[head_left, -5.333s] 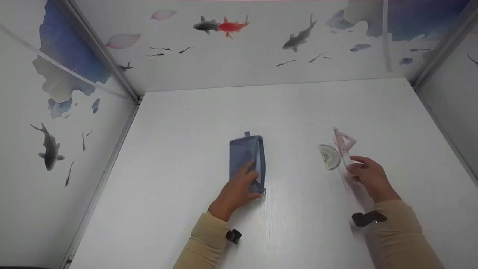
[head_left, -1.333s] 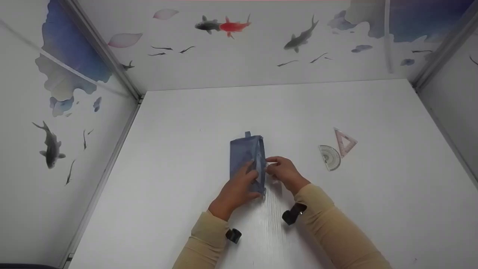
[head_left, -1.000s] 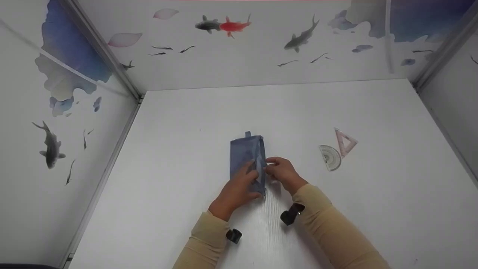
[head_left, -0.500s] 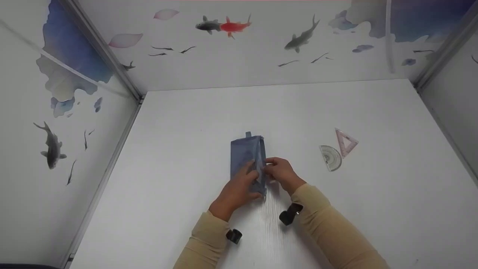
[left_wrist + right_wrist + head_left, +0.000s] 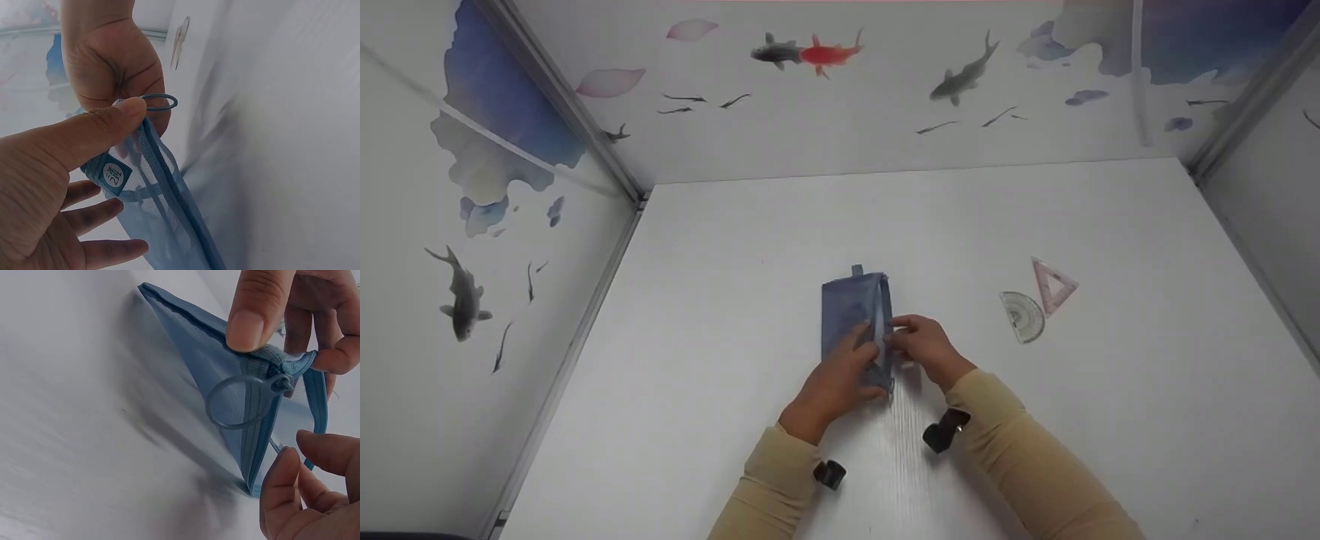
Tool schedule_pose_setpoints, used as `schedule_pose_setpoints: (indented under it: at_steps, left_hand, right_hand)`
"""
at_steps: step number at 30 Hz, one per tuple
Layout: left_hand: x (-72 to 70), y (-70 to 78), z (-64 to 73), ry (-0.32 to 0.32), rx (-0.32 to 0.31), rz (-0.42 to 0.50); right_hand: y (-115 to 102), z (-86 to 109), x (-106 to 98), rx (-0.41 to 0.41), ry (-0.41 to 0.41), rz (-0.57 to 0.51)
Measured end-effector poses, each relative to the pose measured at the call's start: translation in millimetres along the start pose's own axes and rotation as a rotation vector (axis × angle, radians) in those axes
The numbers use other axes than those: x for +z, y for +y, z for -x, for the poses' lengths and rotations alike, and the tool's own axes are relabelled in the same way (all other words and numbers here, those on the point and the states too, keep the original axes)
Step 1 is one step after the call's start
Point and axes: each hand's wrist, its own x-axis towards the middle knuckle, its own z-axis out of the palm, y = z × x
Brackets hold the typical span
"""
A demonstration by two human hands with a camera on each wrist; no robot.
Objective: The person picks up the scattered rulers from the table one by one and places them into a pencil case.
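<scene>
A blue mesh pencil case (image 5: pixel 847 311) lies on the white table, its zipped mouth facing right. My left hand (image 5: pixel 829 382) holds its near part; in the left wrist view the thumb (image 5: pixel 95 132) presses by the zip corner, beside a round pull ring (image 5: pixel 160 102). My right hand (image 5: pixel 931 346) is at the open mouth, fingertips just within the rim. In the right wrist view its thumb and forefinger pinch a thin strip, apparently the ruler (image 5: pixel 274 446) edge-on. Most of the ruler is hidden.
To the right lie a clear half-round protractor (image 5: pixel 1023 318) and a pink-tinted set square (image 5: pixel 1054 286), close together. White panels with painted fish (image 5: pixel 966 73) stand at the back and sides of the table.
My right hand has come left from beside the set square, where it held a ruler, to the pencil case's mouth. Lately it has edged slightly further in. The left hand stays put.
</scene>
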Motion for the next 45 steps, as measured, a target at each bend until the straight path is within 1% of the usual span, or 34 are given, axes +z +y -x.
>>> schedule_pose_setpoints:
  at_steps: [7,13,19,27,31,36,45]
  left_hand:
    - [-0.3,-0.3,-0.9,-0.008,-0.02,0.004]
    - [-0.9,-0.9,-2.0,-0.004,-0.012,-0.018]
    - [-0.7,-0.6,-2.8,-0.01,-0.013,-0.019]
    - [-1.1,-0.1,-2.5,-0.022,-0.024,-0.028]
    - [-0.5,-0.2,-1.9,-0.02,-0.014,-0.034]
    - [0.7,-0.3,-1.5,-0.008,-0.003,-0.047]
    - [2.4,0.2,-1.4,0.0,-0.006,-0.058]
  right_hand:
    - [-0.6,-0.3,-6.3,-0.03,0.0,0.02]
    - [-1.2,1.7,-14.0,-0.055,-0.008,0.018]
    - [-2.3,2.1,-20.5,-0.057,-0.015,0.009]
    - [-4.4,5.4,-28.4,-0.08,-0.012,0.041]
    - [-1.8,5.1,-31.0,-0.106,-0.013,0.051]
    - [1.3,4.0,-34.9,-0.138,0.001,0.089]
    - [1.9,6.5,-42.3,-0.138,0.024,0.148]
